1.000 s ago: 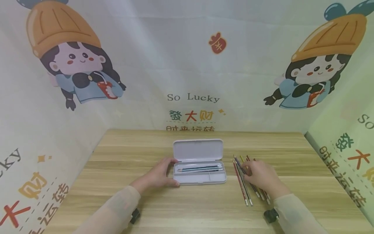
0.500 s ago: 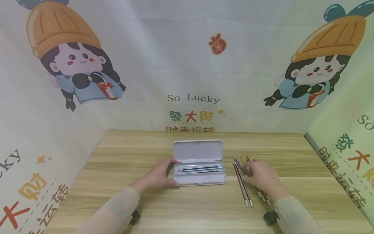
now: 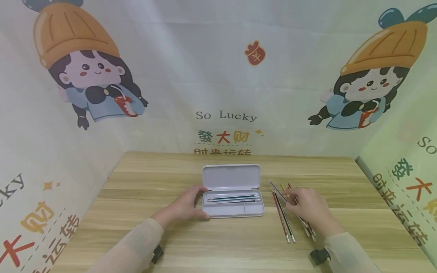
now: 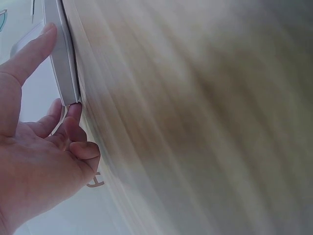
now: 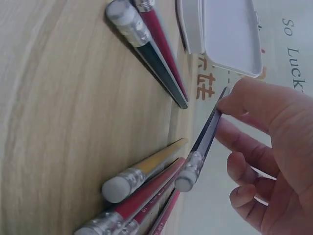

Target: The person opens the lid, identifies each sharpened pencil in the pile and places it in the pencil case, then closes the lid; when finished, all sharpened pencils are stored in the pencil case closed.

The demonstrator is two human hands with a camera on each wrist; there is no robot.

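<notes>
A white pencil case (image 3: 223, 209) lies with its lid up at the middle of the table, and several pencils (image 3: 233, 198) rest in its rear compartment. My left hand (image 3: 182, 204) grips the case's left end, thumb at the front corner and fingers at the back. In the right wrist view, my right hand (image 5: 274, 137) pinches a dark blue pencil (image 5: 208, 129) between thumb and finger, its eraser end raised off the table. Under and beside that hand lie a yellow pencil (image 5: 151, 164) and several red pencils (image 5: 142, 196). A red pencil and a dark green pencil (image 5: 156, 68) lie nearer the case.
The wooden table (image 3: 153, 170) meets a printed cloth backdrop (image 3: 170, 76) at the back and sides. The raised lid (image 3: 231, 176) stands behind the case's compartments. A small divider splits the front compartment near its right end.
My right hand has drawn the dark blue pencil up from the pile, and its tip has swung left toward the case. My left hand stays on the case.
</notes>
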